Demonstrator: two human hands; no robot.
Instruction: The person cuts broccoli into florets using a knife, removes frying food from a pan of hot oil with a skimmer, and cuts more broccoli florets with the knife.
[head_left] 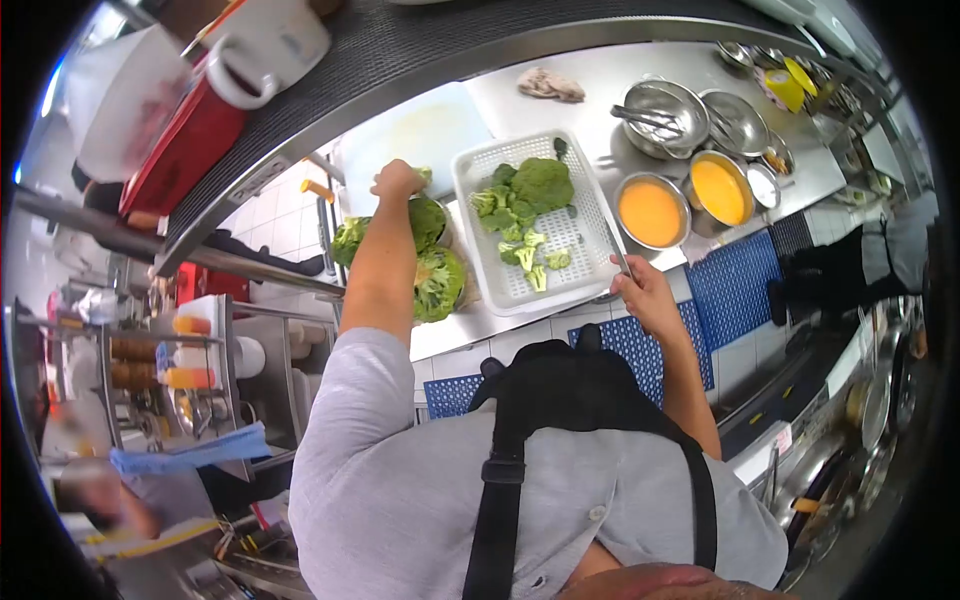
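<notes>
My left hand [398,180] reaches over the near edge of a pale cutting board [415,130], fingers curled round a small piece of broccoli [425,176] that shows only in part. Just below that hand, several broccoli heads [438,283] are bunched at the counter's left side, partly covered by my forearm. A white perforated basket [480,270] stands in the middle, holding one large broccoli head [542,185] and loose florets [528,256]. At the basket's right corner, my right hand [648,297] grips a knife [619,254], its blade pointing up and away from me.
Right of the basket are two pots of orange [650,212] and yellow liquid [721,193], with metal bowls [666,115] behind. A crumpled cloth [550,85] lies at the back. A shelf [420,55] overhangs the far side. Other people stand at the left and right edges.
</notes>
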